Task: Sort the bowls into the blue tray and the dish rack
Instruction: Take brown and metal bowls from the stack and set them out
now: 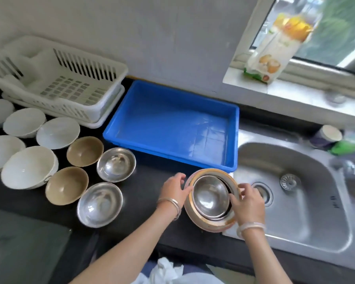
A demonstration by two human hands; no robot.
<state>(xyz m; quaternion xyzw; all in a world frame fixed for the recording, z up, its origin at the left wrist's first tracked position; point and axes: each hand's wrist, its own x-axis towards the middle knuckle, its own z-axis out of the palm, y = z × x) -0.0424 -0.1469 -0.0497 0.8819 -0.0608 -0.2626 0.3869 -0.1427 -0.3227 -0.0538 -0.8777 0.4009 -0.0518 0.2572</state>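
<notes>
A stack [210, 197] of nested bowls, steel inside a tan one, is tilted over the desk [146, 177]; the left hand [173, 189] curls its fingers round the nine o'clock rim; the right hand [247, 203] grips the three o'clock rim; the blue tray [162, 124] lies at twelve o'clock of the stack, the dish rack [86, 66] at ten; steel bowls [116, 163], tan bowls [84, 151] and white bowls [29, 167] stand at nine; the sink [295, 212] at three.

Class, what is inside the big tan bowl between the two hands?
A steel bowl sits nested in the tan bowl, filling most of it. The tan bowl's bottom is covered, so anything under the steel bowl cannot be seen.
</notes>
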